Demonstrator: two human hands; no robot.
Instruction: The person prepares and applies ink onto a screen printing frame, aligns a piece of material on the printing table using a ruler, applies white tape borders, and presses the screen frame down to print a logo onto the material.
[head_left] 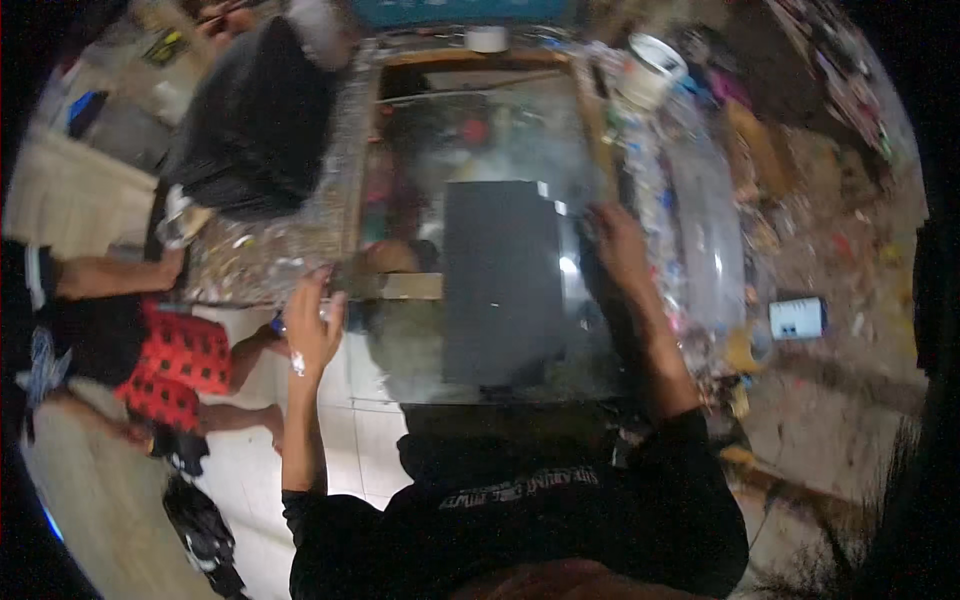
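A dark grey rectangular sheet (503,290) lies on a glass-topped surface (410,345) in front of me. Small white patches show at its upper right corner, and a bright glint lies along its right side. My left hand (313,328) is raised left of the glass, away from the sheet, its fingers apart. A small bluish thing shows beside that hand; whether they touch is unclear. Over the right edge of the glass is my right hand (621,243), close to the sheet's upper right corner. Its fingers look loosely stretched and slightly blurred, and I see nothing in them.
Another person in red checked shorts (180,360) sits at the left. A large black bag (265,130) stands at the upper left. Beyond the glass on the right are a white bucket (652,72), clear plastic (705,230), scattered scraps and a pale box (797,318).
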